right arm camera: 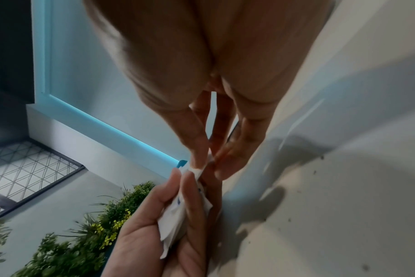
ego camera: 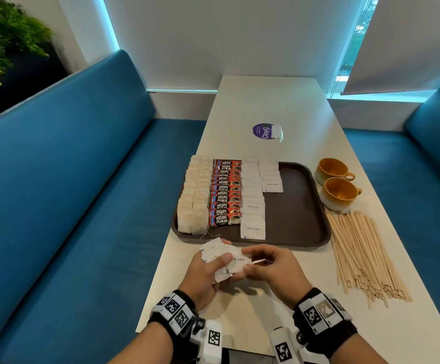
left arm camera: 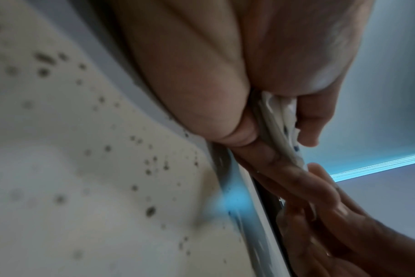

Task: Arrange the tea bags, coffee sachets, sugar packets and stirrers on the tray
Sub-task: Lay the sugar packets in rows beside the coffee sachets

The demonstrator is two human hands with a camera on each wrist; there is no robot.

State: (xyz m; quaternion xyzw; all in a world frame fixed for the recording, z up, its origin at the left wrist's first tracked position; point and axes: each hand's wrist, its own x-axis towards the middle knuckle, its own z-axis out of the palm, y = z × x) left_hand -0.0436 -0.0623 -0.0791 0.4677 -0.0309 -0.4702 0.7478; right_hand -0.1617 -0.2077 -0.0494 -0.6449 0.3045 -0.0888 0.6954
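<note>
**Entry: sugar packets in hand, tray part-filled**

Head view. I logged a brown tray (ego camera: pixel 300 219) on the white table (ego camera: pixel 266 106). On it, from the left: two columns of tea bags (ego camera: pixel 194 198), one column of red coffee sachets (ego camera: pixel 225 193), then white sugar packets (ego camera: pixel 253 206) in a long column and a shorter one beside it. The tray's right part was bare. Wooden stirrers (ego camera: pixel 363 254) lay in a loose heap on the table, just right of the tray. Two ochre cups (ego camera: pixel 335 183) stood beyond the heap. One stray packet (ego camera: pixel 276 132) lay on a purple sticker (ego camera: pixel 262 131), well past the tray. My left hand (ego camera: pixel 208 274) gripped a fanned bundle of sugar packets (ego camera: pixel 220 254) near the tray's front edge, thumb pressed on top. My right hand (ego camera: pixel 274 270) pinched one packet's edge at that bundle.

Left wrist view. Left hand (left arm camera: pixel 201 84) fingers curled round the bundle's (left arm camera: pixel 280 123) edges; right hand's fingertips (left arm camera: pixel 320 187) met them.

Right wrist view. Right hand (right arm camera: pixel 201 153) thumb and forefinger clamped on a packet; left hand (right arm camera: pixel 154 234) held the bundle (right arm camera: pixel 178 215) below.
</note>
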